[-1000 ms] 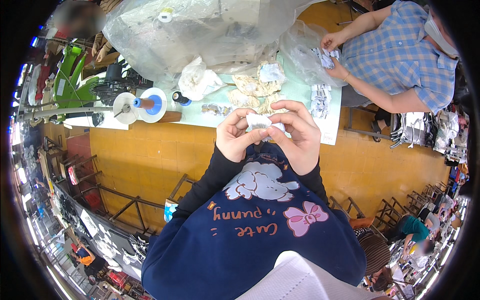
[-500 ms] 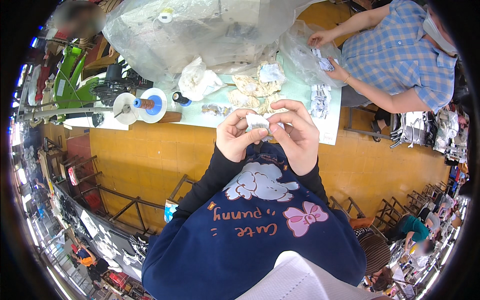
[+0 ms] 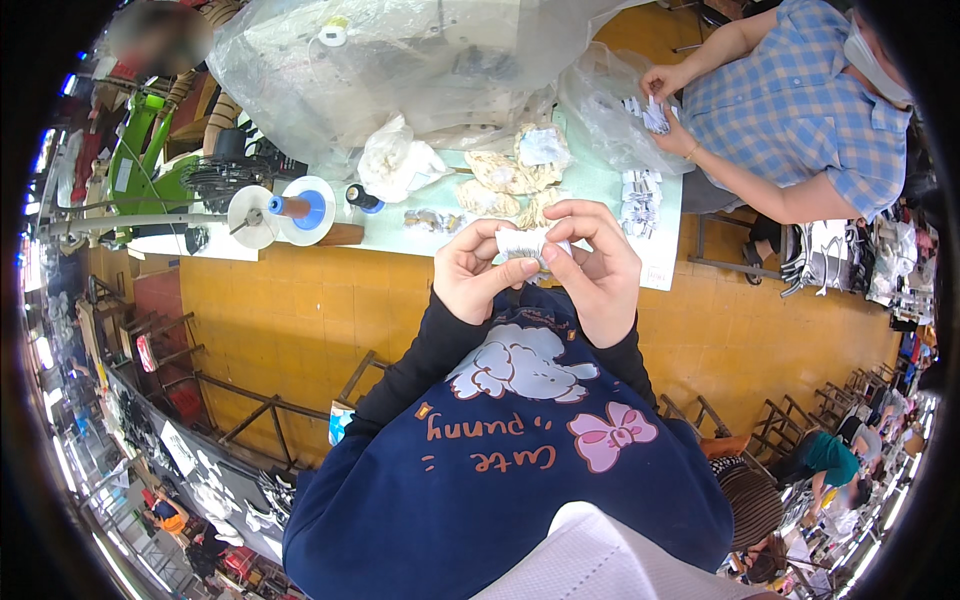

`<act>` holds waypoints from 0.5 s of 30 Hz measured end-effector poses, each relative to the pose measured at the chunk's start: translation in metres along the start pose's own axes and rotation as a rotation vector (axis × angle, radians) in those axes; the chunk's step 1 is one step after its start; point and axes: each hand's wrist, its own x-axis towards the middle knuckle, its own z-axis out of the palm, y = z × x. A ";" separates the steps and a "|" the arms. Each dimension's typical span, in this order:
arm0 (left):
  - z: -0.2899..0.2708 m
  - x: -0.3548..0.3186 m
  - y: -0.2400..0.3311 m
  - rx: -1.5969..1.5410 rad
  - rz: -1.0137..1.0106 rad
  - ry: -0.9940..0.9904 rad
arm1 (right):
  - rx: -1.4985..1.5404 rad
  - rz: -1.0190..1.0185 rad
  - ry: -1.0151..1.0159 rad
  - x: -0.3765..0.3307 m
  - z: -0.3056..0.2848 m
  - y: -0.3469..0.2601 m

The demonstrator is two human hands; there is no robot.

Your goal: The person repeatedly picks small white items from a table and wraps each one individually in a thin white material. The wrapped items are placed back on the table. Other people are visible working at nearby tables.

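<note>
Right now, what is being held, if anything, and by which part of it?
What looks like a small bundle of white slips: the left grip pinches its left end, the right grip its right end.

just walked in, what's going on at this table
The person's left hand and right hand pinch small white slips in front of a pale green table. At its right end, a co-worker holds similar slips. Cream bundles and a white bag lie on the table.
</note>
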 end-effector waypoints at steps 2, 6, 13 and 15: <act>0.001 0.000 0.000 -0.003 0.004 -0.003 | -0.017 -0.011 -0.016 0.000 0.000 0.000; 0.002 -0.001 0.000 0.010 0.003 0.029 | 0.038 0.014 0.002 -0.001 0.000 0.001; 0.000 -0.003 -0.002 0.005 0.018 -0.010 | -0.085 -0.046 -0.038 -0.004 -0.005 0.004; -0.001 -0.004 -0.001 0.011 0.006 -0.011 | -0.089 -0.053 -0.038 -0.005 -0.005 0.004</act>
